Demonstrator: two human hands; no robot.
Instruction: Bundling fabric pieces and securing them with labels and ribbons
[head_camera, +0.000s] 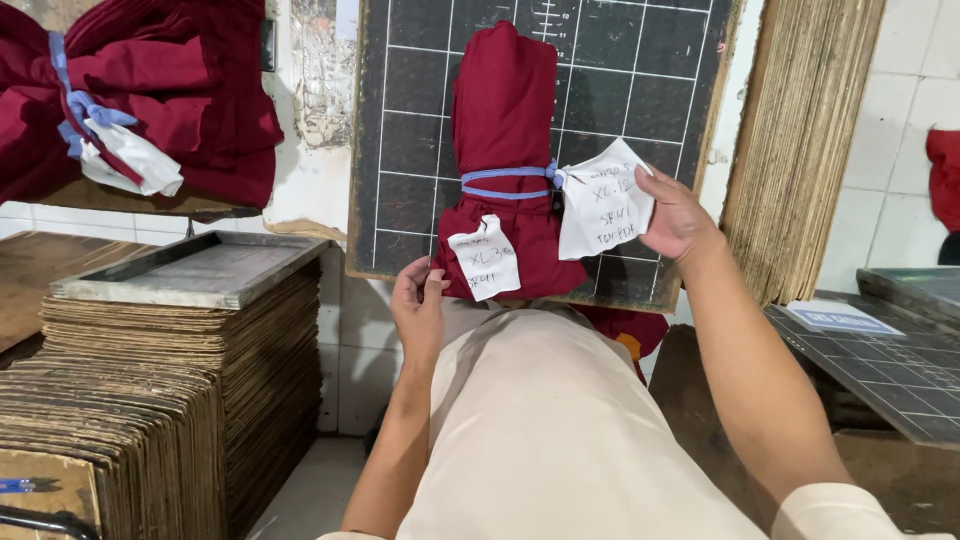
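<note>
A rolled bundle of dark red cloth (505, 110), tied with a blue band (505, 180), stands upright on my lap against a black gridded board (620, 90). My left hand (418, 305) grips the bundle's lower left edge, beside a small white paper tag (485, 258) with handwriting. My right hand (675, 215) pinches the right edge of a larger white paper tag (605, 205) that hangs from the blue band. My beige-clothed leg (545, 420) fills the lower middle.
A bigger red cloth bundle (140, 90) with blue tie and white tag lies on a shelf at upper left. Stacks of brown cardboard sheets (150, 400) topped by a grey tray (195, 268) stand left. More cardboard (800, 140) leans right; another gridded board (890, 365) lies lower right.
</note>
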